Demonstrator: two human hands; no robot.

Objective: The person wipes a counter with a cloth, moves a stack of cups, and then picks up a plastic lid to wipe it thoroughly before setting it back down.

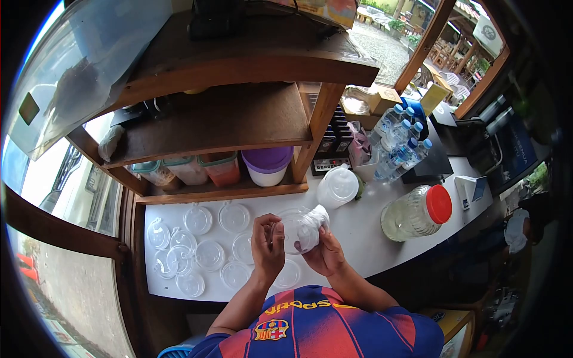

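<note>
In front of my chest, my left hand [269, 243] curls its fingers at the left edge of a clear plastic lid [290, 231]. My right hand [326, 253] grips a crumpled white tissue [311, 227] pressed against the lid's right side. Part of the lid is hidden behind the tissue and fingers. Beneath and to the left, several similar clear lids [209, 255] are spread over the white counter [224, 289], some overlapping. Just beyond my right hand stands a white lidded tub [338, 187].
A large jar with a red lid [439, 204] stands to the right. Several water bottles [399, 143] are grouped behind it. A wooden shelf [221, 125] overhangs the counter's back, with food containers [219, 169] and a purple-lidded tub [267, 164] beneath.
</note>
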